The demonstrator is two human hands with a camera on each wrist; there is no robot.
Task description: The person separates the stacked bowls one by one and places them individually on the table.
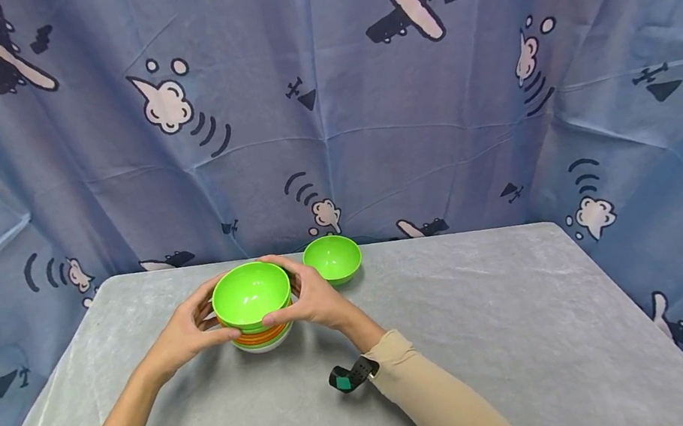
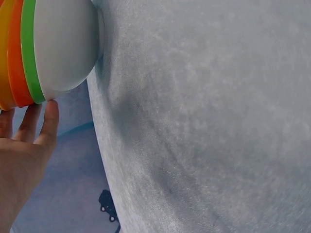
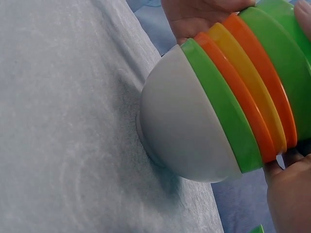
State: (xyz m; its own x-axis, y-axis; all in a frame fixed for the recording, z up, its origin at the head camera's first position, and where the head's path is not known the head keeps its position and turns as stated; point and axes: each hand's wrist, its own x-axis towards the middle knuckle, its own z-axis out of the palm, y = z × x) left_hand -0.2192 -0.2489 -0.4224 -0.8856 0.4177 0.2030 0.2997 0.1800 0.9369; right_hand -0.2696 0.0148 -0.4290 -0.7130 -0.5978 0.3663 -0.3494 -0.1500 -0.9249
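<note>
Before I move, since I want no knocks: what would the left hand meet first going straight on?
The bowl stack, which the left hand holds; beyond it, probably the right hand, though depth is unclear.

Grey mottled table [image 1: 543, 345]: white-bottomed bowl stack [image 1: 253, 305], single green bowl [image 1: 332, 260] near far edge.

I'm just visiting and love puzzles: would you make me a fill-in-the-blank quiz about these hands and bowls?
1. The left hand and right hand together hold a stack of ____.
2. The bottom bowl of that stack is coloured ____.
3. Sandwiched between the two orange bowls is one coloured ____.
4. The lone bowl standing apart from the stack is coloured ____.

Missing words: bowls; white; yellow; green.
</note>
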